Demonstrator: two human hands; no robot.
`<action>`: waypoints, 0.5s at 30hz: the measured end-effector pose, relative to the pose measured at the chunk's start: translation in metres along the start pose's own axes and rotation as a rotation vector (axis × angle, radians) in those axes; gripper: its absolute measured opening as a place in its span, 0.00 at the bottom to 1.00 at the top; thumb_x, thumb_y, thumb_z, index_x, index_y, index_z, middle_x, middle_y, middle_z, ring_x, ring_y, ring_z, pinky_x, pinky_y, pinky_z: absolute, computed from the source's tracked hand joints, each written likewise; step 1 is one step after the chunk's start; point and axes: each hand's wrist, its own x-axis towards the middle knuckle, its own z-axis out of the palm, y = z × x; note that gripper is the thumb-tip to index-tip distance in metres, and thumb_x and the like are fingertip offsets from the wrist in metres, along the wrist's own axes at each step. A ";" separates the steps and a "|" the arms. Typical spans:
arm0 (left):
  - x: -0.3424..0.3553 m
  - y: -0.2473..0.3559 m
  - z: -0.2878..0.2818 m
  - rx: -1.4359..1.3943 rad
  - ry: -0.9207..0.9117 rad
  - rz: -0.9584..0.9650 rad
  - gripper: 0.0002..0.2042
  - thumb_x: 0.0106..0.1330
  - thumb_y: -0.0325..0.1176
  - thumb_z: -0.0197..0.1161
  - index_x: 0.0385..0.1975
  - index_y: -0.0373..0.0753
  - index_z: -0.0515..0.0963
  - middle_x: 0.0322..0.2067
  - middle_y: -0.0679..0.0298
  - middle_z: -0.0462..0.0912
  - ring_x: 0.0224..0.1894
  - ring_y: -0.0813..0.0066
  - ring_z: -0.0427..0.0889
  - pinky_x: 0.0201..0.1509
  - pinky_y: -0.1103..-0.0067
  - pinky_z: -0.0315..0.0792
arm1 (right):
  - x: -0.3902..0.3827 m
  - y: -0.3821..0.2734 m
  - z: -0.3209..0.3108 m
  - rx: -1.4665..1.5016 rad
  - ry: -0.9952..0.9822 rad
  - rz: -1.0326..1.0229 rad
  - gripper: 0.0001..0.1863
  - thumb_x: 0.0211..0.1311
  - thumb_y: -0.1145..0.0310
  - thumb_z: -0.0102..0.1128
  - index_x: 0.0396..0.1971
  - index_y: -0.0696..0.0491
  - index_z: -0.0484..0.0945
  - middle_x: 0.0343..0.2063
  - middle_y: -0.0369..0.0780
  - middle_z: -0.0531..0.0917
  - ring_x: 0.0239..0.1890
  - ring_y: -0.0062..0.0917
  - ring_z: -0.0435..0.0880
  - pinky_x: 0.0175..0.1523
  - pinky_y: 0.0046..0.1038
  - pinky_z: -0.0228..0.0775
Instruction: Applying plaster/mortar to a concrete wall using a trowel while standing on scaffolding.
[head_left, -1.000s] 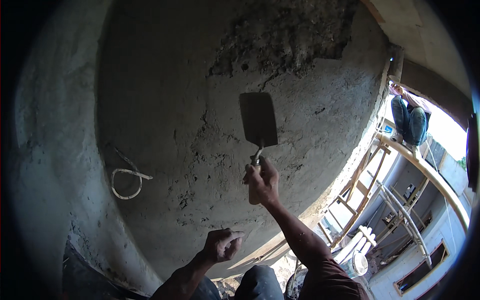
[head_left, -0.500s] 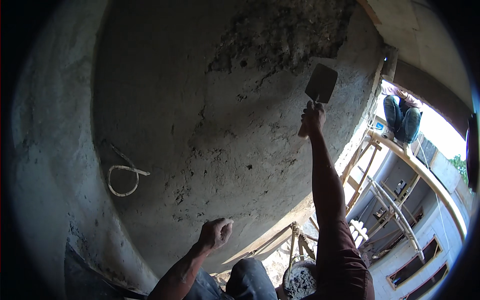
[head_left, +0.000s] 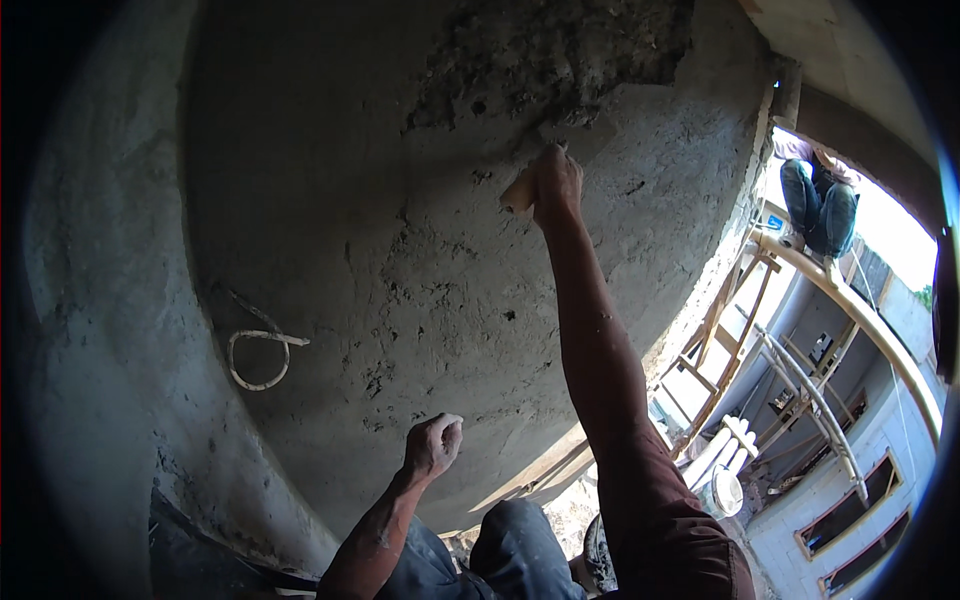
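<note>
- at nine o'clock, a rough grey side wall (head_left: 100, 300), mottled with paler patches, runs from top to bottom.
- at two o'clock, a pale overhead slab (head_left: 860, 60), with a darker beam (head_left: 870, 150) just below.
- at three o'clock, bright daylight beside a thick, pale round pole (head_left: 860, 312) that slants down and outward.
- nearer the middle, toward three, a wooden frame (head_left: 738, 330).
- at four o'clock, a light block wall (head_left: 775, 530) with dark window openings (head_left: 850, 505).

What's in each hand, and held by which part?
The right hand grips a trowel by its handle. The left hand is curled, nothing visible in it.
</note>
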 end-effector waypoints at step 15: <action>-0.014 -0.016 -0.012 0.051 -0.075 -0.109 0.08 0.63 0.34 0.58 0.33 0.38 0.80 0.25 0.52 0.82 0.29 0.54 0.84 0.31 0.69 0.75 | -0.105 -0.114 -0.154 0.873 0.423 -0.208 0.12 0.63 0.62 0.52 0.37 0.55 0.69 0.25 0.41 0.75 0.27 0.30 0.78 0.30 0.33 0.76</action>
